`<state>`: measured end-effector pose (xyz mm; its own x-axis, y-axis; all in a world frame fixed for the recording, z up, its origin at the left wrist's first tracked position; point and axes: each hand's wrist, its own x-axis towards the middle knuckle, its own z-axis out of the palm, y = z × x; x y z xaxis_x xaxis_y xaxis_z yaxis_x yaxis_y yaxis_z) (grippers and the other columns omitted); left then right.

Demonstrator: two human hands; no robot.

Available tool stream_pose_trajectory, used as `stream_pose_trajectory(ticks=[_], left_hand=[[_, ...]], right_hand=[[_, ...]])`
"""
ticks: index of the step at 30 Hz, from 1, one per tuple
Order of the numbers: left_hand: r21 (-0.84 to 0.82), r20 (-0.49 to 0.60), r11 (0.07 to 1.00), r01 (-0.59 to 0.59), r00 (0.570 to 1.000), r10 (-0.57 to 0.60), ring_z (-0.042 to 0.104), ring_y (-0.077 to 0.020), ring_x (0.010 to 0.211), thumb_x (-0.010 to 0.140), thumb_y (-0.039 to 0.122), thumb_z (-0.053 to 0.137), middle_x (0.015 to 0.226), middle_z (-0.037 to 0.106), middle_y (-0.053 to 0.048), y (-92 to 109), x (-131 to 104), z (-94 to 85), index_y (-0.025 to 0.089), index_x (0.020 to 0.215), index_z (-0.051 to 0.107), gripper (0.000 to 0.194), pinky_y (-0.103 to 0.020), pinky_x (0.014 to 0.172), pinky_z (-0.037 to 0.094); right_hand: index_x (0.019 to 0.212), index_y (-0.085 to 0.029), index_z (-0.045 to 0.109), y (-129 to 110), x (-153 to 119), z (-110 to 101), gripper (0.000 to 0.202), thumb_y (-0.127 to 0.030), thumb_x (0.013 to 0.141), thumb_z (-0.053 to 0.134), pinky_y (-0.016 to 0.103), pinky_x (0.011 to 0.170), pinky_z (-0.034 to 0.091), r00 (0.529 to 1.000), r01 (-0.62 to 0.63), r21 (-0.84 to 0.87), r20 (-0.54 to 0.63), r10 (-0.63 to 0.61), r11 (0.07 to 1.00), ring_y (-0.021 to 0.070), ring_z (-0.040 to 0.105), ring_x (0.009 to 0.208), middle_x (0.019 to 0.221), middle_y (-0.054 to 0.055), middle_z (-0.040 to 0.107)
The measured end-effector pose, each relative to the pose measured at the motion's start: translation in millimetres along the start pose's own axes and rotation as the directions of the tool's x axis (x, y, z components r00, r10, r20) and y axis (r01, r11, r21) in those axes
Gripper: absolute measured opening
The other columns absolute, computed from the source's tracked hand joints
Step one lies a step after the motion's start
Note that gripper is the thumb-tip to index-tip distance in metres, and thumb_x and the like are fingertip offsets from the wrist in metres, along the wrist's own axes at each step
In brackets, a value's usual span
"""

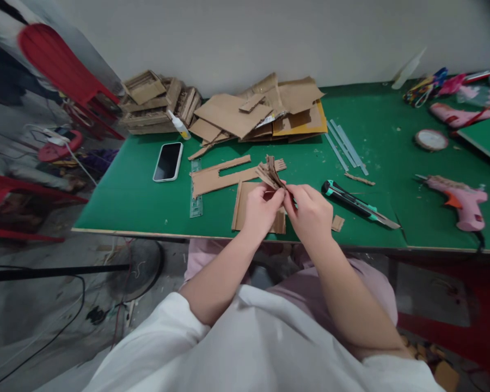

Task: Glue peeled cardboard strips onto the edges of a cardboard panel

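Observation:
Several narrow cardboard strips (270, 172) fan upward from between my two hands, over the front of the green table. My left hand (262, 206) is closed on their lower part, with thumb and fingers pressed together. Against it, my right hand (311, 211) pinches the same strips from the right side. A flat cardboard piece (240, 212) lies under my left hand. Behind it rests a cut cardboard piece (206, 182) with a long notch, on top of a clear ruler (196, 207). Right of my right hand are a small cardboard scrap (337, 223) and a utility knife (357, 204), blade out.
A phone (167, 161), a glue bottle (179, 126), stacked cardboard frames (159, 103) and cardboard sheets (232, 115) occupy the left and back. Glue sticks (345, 142), a tape roll (432, 140) and a pink glue gun (457, 198) lie to the right on the green table (118, 196).

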<state>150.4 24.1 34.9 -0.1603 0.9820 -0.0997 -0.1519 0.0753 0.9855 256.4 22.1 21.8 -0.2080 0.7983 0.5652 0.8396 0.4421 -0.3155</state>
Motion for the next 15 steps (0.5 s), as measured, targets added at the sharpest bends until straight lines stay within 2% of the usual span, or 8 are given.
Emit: stream_pose_trajectory(ticks=[5, 10, 15], left_hand=[[0.21, -0.084, 0.976, -0.057, 0.994, 0.076, 0.06, -0.0146, 0.064, 0.068, 0.022, 0.06, 0.068, 0.064, -0.004, -2.9, 1.0, -1.5, 0.012, 0.072, 0.062, 0.011, -0.024, 0.061, 0.048], [0.189, -0.056, 0.981, -0.034, 0.997, 0.046, 0.057, -0.0139, 0.064, 0.067, 0.026, 0.059, 0.068, 0.063, -0.004, -9.9, 2.6, -4.5, 0.011, 0.077, 0.063, 0.018, -0.026, 0.061, 0.048], [0.118, -0.077, 0.993, -0.004, 0.997, 0.014, 0.056, -0.0133, 0.065, 0.064, 0.023, 0.058, 0.066, 0.06, -0.002, -14.3, 3.5, -5.4, 0.011, 0.079, 0.064, 0.02, -0.026, 0.063, 0.049]], right_hand=[[0.088, -0.016, 0.06, 0.7, -0.4, 0.3, 0.023, -0.026, 0.088, 0.039, 0.025, 0.064, 0.037, 1.0, 0.015, -0.012, -0.013, -0.015, 1.0, 0.015, 0.055, 0.073, 0.079, 0.006, 0.063], [0.082, -0.016, 0.06, 0.9, -1.2, 2.1, 0.023, -0.025, 0.087, 0.04, 0.025, 0.064, 0.037, 1.0, 0.004, 0.021, -0.016, -0.004, 1.0, 0.0143, 0.053, 0.069, 0.074, 0.005, 0.062], [0.083, -0.016, 0.061, -0.9, -1.2, 3.7, 0.024, -0.024, 0.087, 0.039, 0.026, 0.064, 0.038, 1.0, 0.004, 0.037, -0.015, -0.004, 0.999, 0.0153, 0.053, 0.07, 0.074, 0.006, 0.061]])
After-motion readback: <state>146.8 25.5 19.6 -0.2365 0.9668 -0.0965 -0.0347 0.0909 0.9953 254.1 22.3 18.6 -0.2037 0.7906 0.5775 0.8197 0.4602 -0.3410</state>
